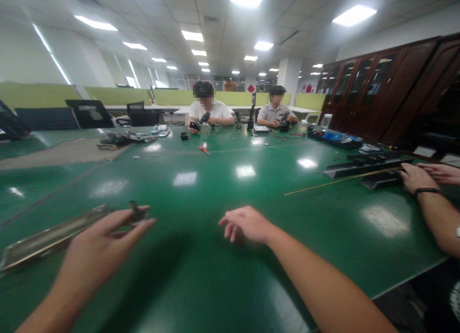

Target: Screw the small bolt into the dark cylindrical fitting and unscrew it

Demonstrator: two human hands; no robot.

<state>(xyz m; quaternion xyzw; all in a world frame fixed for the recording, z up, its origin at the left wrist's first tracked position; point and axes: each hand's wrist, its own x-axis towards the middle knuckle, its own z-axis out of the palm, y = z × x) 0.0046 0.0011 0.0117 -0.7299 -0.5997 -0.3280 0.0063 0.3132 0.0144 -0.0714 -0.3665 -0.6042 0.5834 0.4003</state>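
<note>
My left hand (104, 244) grips a small dark metal part (138, 213) between thumb and fingers, above the near left of the green table; its exact kind is too blurred to make out. Just beyond that hand lies a long, shallow metal tray-like piece (53, 235), partly hidden behind my knuckles. Over the middle of the table is my right hand (244, 224), palm down, its fingers loosely bent and somewhat apart with nothing seen in them.
The green table (215, 189) bears a red screwdriver (204, 150). Another person's hands (424, 175) work at dark metal channels (366, 167) and a thin yellow rod (323, 184) on the right. Across sit two people with power drills (204, 118). Scattered parts (124, 139) lie far left.
</note>
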